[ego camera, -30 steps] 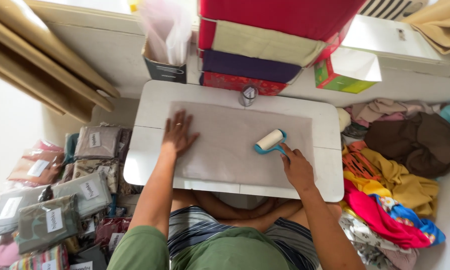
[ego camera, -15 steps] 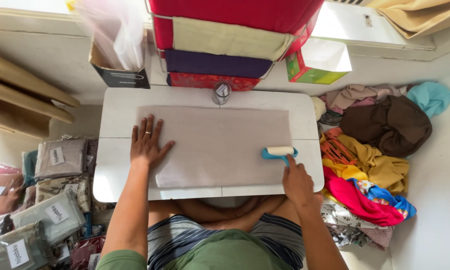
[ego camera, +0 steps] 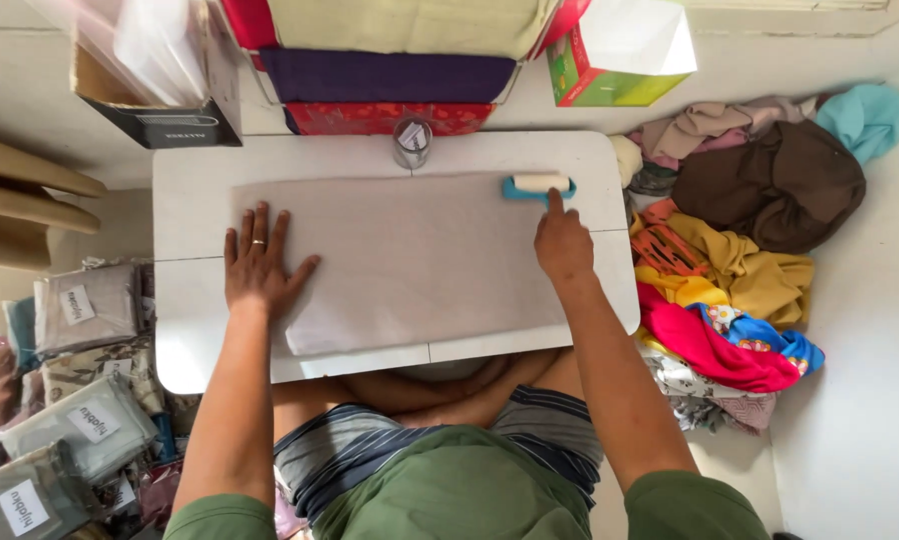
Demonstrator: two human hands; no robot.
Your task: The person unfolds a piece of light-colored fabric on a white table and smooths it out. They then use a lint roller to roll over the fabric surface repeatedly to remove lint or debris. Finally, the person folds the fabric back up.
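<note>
A pale grey-pink cloth [ego camera: 410, 260] lies spread flat on a small white folding table [ego camera: 195, 175]. My left hand [ego camera: 260, 265] presses flat on the cloth's left part, fingers spread, a ring on one finger. My right hand [ego camera: 562, 243] grips the handle of a lint roller [ego camera: 538, 185] with a blue frame and white roll, which rests on the cloth's far right corner.
A small clear jar [ego camera: 411, 143] stands at the table's far edge. Stacked folded fabrics [ego camera: 390, 75] and a green box [ego camera: 610, 70] sit behind it. A heap of coloured clothes [ego camera: 740, 270] lies to the right, bagged garments [ego camera: 80, 400] to the left.
My right hand has rolled the lint roller from the near right part of the cloth up to its far right corner. My left hand stays pressed on the cloth.
</note>
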